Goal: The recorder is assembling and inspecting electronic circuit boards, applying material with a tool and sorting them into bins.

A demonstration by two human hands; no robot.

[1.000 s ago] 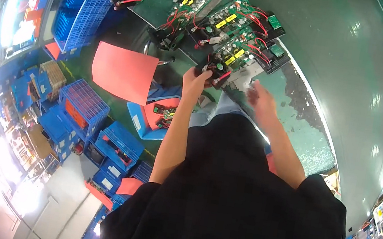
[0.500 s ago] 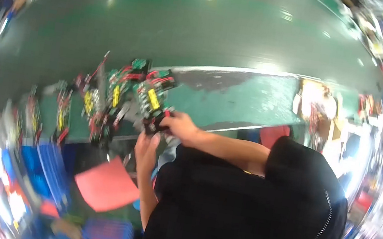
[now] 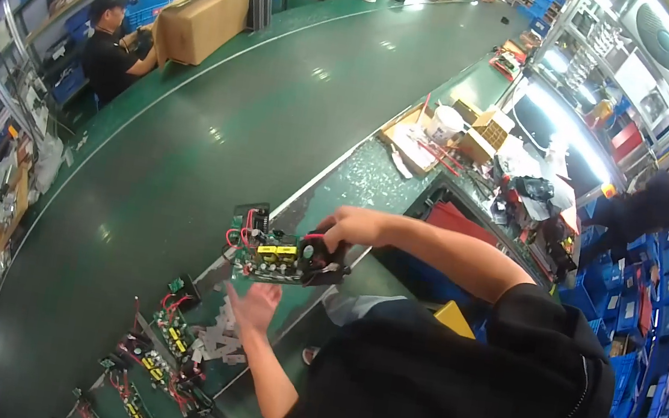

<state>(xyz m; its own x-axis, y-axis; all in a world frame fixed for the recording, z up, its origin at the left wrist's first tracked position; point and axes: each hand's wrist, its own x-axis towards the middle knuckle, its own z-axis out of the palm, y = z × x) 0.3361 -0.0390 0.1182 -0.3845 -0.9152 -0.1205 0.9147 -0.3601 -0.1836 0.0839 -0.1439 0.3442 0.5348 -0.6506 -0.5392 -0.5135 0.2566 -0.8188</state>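
Note:
A circuit board (image 3: 276, 254) with yellow transformers, red wires and a black part at its right end is held up over the bench's edge. My right hand (image 3: 354, 228) grips that right end from above, fingers wrapped over the black part. Just below the board is my left hand (image 3: 256, 306), its fingers spread and nothing in them; whether a fingertip touches the board I cannot tell. Similar boards (image 3: 153, 367) lie in a row on the green bench at the lower left. White slips (image 3: 222, 338) are scattered beside them.
A dark conveyor belt (image 3: 183, 178) runs diagonally past the bench. To the right are an open cardboard box (image 3: 485, 136), a white tub (image 3: 446, 124) and a black bin (image 3: 448, 200) with red sheets. Across the belt, a person handles a large carton (image 3: 202, 21); others work farther off.
My view has swung round to the right. My right hand has carried the board away from the other boards, and my left hand, earlier at the board's near end, now spreads beneath it.

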